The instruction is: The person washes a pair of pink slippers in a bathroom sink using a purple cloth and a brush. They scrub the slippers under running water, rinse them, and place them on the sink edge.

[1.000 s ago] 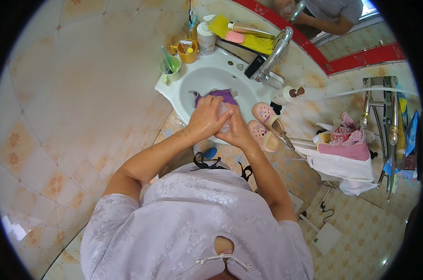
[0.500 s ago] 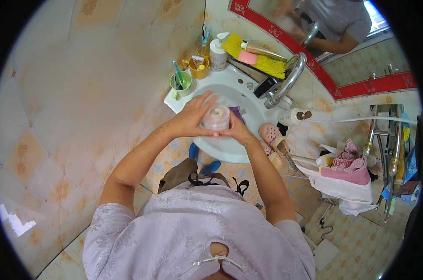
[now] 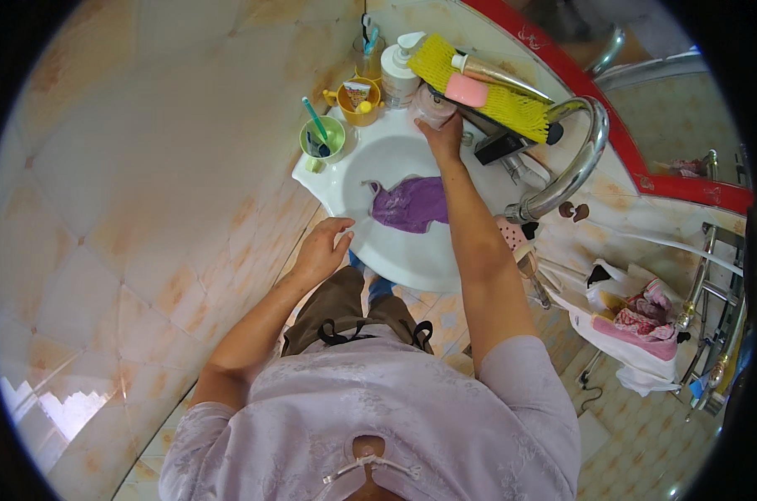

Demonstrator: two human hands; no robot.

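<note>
Clear jar (image 3: 432, 106) in right hand (image 3: 445, 140); purple cloth (image 3: 409, 206) between hands (image 3: 318, 252).

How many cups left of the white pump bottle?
3: green cup in front, yellow cup behind it, clear cup farthest back, partly hidden. Another could be hidden behind them.

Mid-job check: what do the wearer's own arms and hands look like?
The left hand and right hand are gloveless, and the forearms bare, with no watch visible. The short sleeves end above the elbows, pale lilac like the rest of the shirt, which carries a faint floral pattern.
</note>
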